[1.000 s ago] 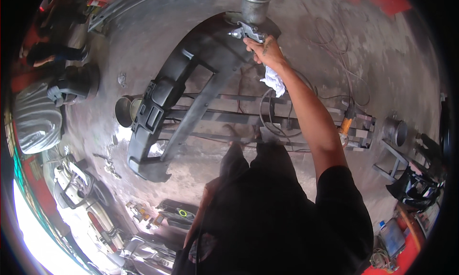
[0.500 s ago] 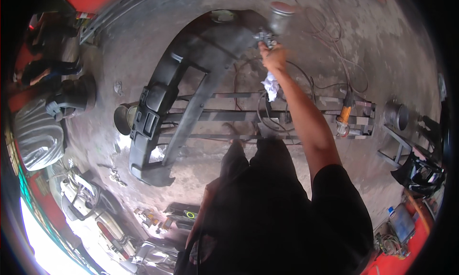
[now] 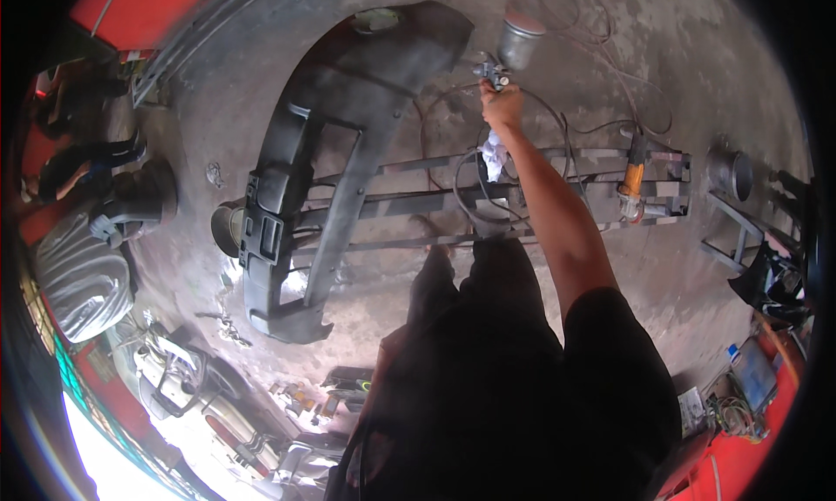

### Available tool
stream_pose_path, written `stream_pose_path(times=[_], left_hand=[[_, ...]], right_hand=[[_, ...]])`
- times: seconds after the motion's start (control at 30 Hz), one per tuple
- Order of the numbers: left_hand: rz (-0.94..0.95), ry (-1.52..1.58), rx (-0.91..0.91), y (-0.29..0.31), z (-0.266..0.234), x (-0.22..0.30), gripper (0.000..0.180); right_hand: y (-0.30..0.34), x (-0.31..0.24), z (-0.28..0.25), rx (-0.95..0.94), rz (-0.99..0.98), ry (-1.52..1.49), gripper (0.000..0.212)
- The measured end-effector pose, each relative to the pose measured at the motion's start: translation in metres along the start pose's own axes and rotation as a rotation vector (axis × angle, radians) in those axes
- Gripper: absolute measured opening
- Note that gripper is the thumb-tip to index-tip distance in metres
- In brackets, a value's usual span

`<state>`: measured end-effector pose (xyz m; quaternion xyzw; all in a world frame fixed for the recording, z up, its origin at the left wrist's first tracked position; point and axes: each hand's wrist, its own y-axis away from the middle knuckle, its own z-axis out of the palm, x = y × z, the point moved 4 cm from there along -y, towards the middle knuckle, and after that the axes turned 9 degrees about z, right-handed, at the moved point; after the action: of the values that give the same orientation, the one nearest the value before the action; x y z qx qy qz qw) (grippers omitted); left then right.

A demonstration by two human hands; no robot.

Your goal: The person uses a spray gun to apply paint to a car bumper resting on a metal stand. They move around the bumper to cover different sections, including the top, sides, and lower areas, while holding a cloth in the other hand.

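Note:
My right hand [image 3: 502, 109] is closed around the handle of a spray gun [image 3: 491, 71], held out at arm's length. A metal cup [image 3: 520, 46] with a reddish top sits on the gun. Just below my fist a crumpled white cloth or paper [image 3: 494, 157] hangs against the hose. Left of the gun lies a large dark grey car bumper [image 3: 344, 87], curved and with several openings; gun and bumper appear apart. Faint mist hazes the air near it. Of my left arm only a sliver shows beside my dark clothing, and its hand is hidden.
The bumper's lower part rests across a metal rack of long bars [image 3: 401, 206]. An orange angle grinder [image 3: 632, 187] lies on the rack's right end. Hoses [image 3: 566, 144] loop over the floor. A bucket [image 3: 730, 174] stands right, a silver cover [image 3: 83, 279] left.
The gun has moved slightly down and away from the bumper, leaving a wider gap. The view has shifted and turned a little. My right hand keeps its grip.

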<state>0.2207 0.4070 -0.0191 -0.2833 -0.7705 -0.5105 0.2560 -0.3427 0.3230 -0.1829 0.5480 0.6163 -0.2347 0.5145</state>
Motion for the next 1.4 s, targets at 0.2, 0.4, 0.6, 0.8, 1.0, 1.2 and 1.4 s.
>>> stream_pose_path(times=[0.2, 0.4, 0.6, 0.8, 1.0, 1.2, 1.4], left_hand=[[0.003, -0.01, -0.029, -0.004, -0.008, 0.005, 0.032], [-0.023, -0.011, -0.027, 0.002, -0.009, 0.011, 0.033], [-0.035, -0.008, -0.042, 0.002, -0.011, 0.017, 0.033], [-0.056, -0.006, -0.059, 0.005, -0.014, 0.022, 0.033], [-0.057, -0.008, -0.082, 0.006, -0.015, 0.023, 0.034], [-0.067, -0.003, -0.083, 0.008, -0.015, 0.027, 0.034], [-0.069, -0.007, -0.093, 0.004, -0.013, 0.031, 0.034]], right_hand=[[-0.006, 0.032, -0.006, 0.129, -0.244, 0.151, 0.025], [0.098, -0.075, -0.01, -0.491, 0.19, -0.093, 0.035], [0.1, -0.055, -0.008, -0.535, 0.268, -0.197, 0.039], [0.052, 0.006, -0.003, 0.022, -0.059, 0.07, 0.034], [0.074, -0.003, -0.011, -0.113, -0.066, 0.269, 0.033], [0.112, -0.006, -0.017, -0.654, -0.036, 0.181, 0.046], [0.057, 0.02, -0.011, -0.331, 0.069, 0.164, 0.039]])
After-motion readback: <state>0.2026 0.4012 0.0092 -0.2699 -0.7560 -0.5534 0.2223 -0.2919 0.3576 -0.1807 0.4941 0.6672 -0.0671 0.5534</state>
